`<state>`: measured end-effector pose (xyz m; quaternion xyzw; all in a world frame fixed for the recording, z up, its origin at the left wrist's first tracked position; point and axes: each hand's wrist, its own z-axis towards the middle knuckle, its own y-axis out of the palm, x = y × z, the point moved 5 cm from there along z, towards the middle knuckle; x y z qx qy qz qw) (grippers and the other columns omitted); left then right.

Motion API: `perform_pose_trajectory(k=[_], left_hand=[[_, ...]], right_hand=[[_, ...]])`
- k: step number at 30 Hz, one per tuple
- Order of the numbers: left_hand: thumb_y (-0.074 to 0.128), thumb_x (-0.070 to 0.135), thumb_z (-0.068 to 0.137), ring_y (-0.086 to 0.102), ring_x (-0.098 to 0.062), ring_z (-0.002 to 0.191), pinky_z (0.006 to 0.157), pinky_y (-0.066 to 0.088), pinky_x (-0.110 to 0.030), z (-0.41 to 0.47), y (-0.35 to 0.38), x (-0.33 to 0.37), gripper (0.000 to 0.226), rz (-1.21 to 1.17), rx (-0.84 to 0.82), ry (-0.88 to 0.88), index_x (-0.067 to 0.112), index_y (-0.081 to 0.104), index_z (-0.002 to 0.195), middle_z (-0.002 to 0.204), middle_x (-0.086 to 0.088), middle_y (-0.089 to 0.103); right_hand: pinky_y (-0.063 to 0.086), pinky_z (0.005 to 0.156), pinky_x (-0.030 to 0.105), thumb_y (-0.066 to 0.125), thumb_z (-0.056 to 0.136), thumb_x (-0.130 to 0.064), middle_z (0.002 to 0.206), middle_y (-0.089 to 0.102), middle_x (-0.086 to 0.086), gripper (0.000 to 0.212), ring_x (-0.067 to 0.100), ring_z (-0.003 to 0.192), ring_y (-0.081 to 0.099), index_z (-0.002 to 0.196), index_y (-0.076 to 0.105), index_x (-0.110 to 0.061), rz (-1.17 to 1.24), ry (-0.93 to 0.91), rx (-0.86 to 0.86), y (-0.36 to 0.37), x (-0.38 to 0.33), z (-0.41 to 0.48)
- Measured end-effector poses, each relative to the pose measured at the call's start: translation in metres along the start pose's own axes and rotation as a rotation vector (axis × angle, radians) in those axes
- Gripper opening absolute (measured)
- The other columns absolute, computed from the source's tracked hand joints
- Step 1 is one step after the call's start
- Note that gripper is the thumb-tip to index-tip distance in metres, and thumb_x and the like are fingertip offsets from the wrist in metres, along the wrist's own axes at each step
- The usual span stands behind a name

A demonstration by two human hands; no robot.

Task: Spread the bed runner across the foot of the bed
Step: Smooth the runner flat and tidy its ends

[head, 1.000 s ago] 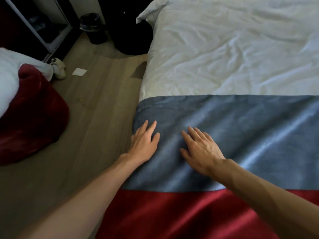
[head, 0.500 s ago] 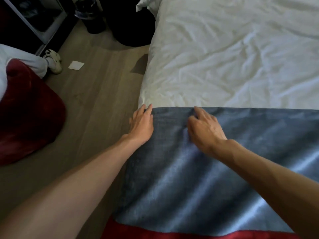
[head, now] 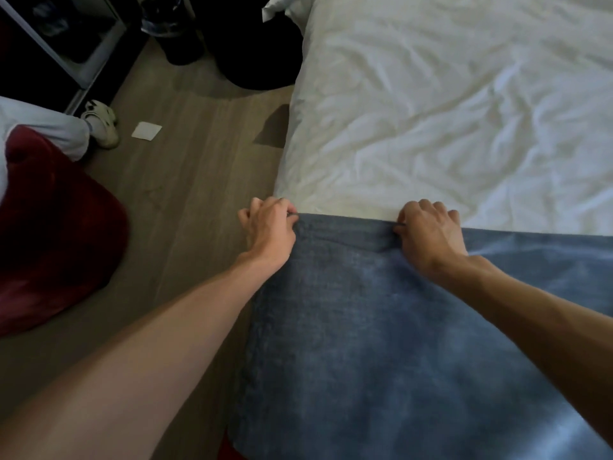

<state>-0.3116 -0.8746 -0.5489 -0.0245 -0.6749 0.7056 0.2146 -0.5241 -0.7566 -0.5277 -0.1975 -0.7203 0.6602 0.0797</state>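
A blue-grey bed runner [head: 381,327] lies across the foot of the bed, over the white duvet [head: 447,111]. Its far edge runs straight from the bed's left side toward the right. My left hand [head: 270,227] pinches the runner's far left corner at the bed's left edge. My right hand [head: 431,230] grips the same far edge a little to the right, bunching a small fold. A sliver of red cloth [head: 229,451] shows under the runner at the bottom.
Wooden floor [head: 185,194] runs left of the bed. A dark red cushion [head: 49,227] with white cloth lies at the left. A white shoe [head: 101,122], a paper square [head: 146,131], a dark bin [head: 172,24] and a black bag [head: 258,54] sit farther back.
Both hands slid up the runner from flat palms to its far edge and closed on it. The view moved forward, so the red cloth has nearly left the frame.
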Motion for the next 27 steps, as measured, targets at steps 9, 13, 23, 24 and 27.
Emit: perform_pose_trajectory(k=[9, 13, 23, 24, 27], left_hand=[[0.030, 0.045, 0.095, -0.003, -0.027, 0.145, 0.117, -0.001, -0.050, -0.043, 0.026, 0.074, 0.064, -0.063, -0.234, 0.290, 0.020, 0.008, 0.150, 0.158, -0.010, -0.002], [0.022, 0.049, 0.096, -0.015, -0.026, 0.144, 0.115, -0.008, -0.052, -0.057, 0.047, 0.076, 0.064, 0.071, -0.309, 0.321, 0.026, -0.006, 0.149, 0.158, -0.008, -0.013], [0.034, 0.042, 0.095, 0.019, -0.027, 0.139, 0.113, 0.018, -0.047, -0.065, -0.002, 0.106, 0.054, 0.062, -0.286, 0.415, 0.015, 0.033, 0.141, 0.153, -0.011, 0.023], [0.038, 0.040, 0.094, 0.028, -0.026, 0.134, 0.109, 0.024, -0.045, -0.067, -0.013, 0.113, 0.049, 0.045, -0.256, 0.449, 0.014, 0.042, 0.135, 0.148, -0.010, 0.033], [0.041, 0.039, 0.093, 0.040, -0.025, 0.124, 0.102, 0.031, -0.042, -0.067, -0.047, 0.129, 0.043, 0.006, -0.214, 0.478, 0.014, 0.050, 0.127, 0.137, -0.007, 0.045]], right_hand=[[-0.005, 0.114, 0.048, 0.025, 0.096, -0.048, 0.155, -0.003, 0.022, 0.065, 0.036, 0.143, -0.003, 0.148, 0.005, -0.015, -0.017, 0.021, 0.012, 0.027, -0.013, -0.027], [0.000, 0.116, 0.050, 0.013, 0.093, -0.057, 0.156, -0.008, 0.018, 0.070, 0.034, 0.144, -0.008, 0.149, -0.001, -0.019, 0.001, 0.047, -0.092, 0.046, 0.003, -0.034], [0.004, 0.117, 0.043, 0.031, 0.097, -0.043, 0.157, -0.001, 0.019, 0.063, 0.033, 0.145, -0.001, 0.149, 0.006, -0.016, 0.016, -0.056, -0.159, 0.007, 0.009, -0.068], [0.006, 0.117, 0.042, 0.034, 0.097, -0.040, 0.156, 0.003, 0.020, 0.061, 0.032, 0.145, 0.002, 0.148, 0.010, -0.015, 0.023, -0.052, -0.159, -0.003, 0.009, -0.074], [0.013, 0.115, 0.040, 0.038, 0.097, -0.037, 0.153, 0.015, 0.021, 0.058, 0.032, 0.141, 0.016, 0.145, 0.019, -0.013, 0.024, -0.037, -0.138, -0.040, 0.011, -0.092]])
